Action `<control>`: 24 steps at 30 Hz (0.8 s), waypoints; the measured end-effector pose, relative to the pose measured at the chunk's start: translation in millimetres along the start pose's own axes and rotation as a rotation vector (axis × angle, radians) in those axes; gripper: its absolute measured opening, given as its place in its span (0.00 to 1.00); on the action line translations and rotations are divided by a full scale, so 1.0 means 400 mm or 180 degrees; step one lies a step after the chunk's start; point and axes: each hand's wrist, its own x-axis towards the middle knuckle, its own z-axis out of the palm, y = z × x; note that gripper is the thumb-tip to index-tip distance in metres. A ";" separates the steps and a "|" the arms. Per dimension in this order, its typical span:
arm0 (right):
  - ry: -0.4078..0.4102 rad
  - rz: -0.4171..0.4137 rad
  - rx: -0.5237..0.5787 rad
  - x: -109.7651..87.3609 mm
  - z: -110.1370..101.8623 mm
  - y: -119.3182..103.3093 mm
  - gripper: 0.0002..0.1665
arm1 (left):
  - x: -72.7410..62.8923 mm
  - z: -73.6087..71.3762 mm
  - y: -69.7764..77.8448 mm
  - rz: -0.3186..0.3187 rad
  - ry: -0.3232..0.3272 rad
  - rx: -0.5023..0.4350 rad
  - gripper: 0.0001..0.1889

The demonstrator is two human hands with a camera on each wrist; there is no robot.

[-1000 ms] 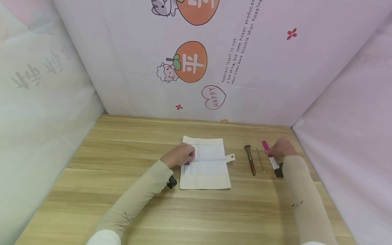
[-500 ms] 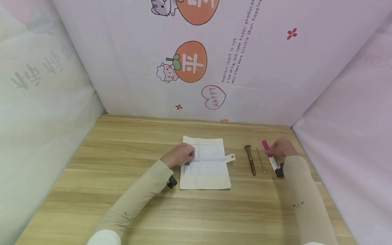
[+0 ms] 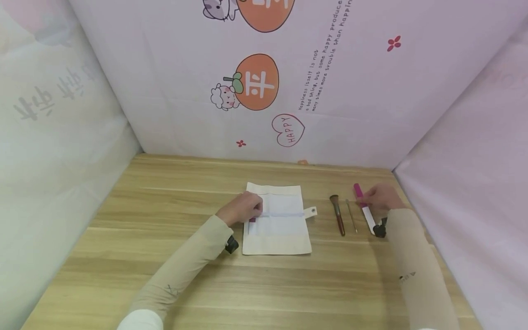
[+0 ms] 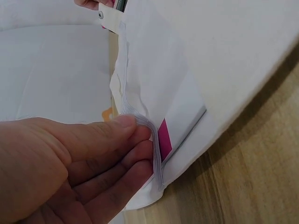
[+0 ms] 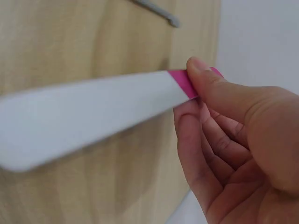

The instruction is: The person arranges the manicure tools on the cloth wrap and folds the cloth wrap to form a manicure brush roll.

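An off-white fabric roll-up case [image 3: 284,245] lies unfolded mid-table, with a grey elastic band [image 4: 154,135] across it. My left hand [image 3: 243,207] pinches that band at its left end between thumb and fingers. Beneath the band shows a flat white-and-pink strip [image 4: 164,139], mostly covered. At the right, my right hand [image 3: 381,196] pinches a nail file [image 5: 93,109], white at one end and pink at the other, by its pink part. The white end points toward the body, and in the right wrist view it stands out above the table.
Left of the nail file lie a thin metal tool [image 3: 352,215] and a makeup brush [image 3: 337,214] with a reddish-brown handle. The case's snap tab [image 3: 311,212] sticks out to the right. Printed cloth walls [image 3: 346,142] enclose the wooden table [image 3: 264,288].
My right hand and the nail file have shifted slightly away from the body. My left hand stays at the elastic band.
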 end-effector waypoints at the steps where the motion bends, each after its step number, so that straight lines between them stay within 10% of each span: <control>1: 0.0027 -0.0022 0.0031 -0.002 -0.006 -0.001 0.20 | -0.001 -0.001 0.001 -0.0004 -0.0007 -0.0016 0.08; 24: 0.0055 -0.0165 0.0491 0.010 -0.026 -0.232 0.33 | 0.002 -0.001 -0.004 -0.0092 -0.0054 -0.0129 0.07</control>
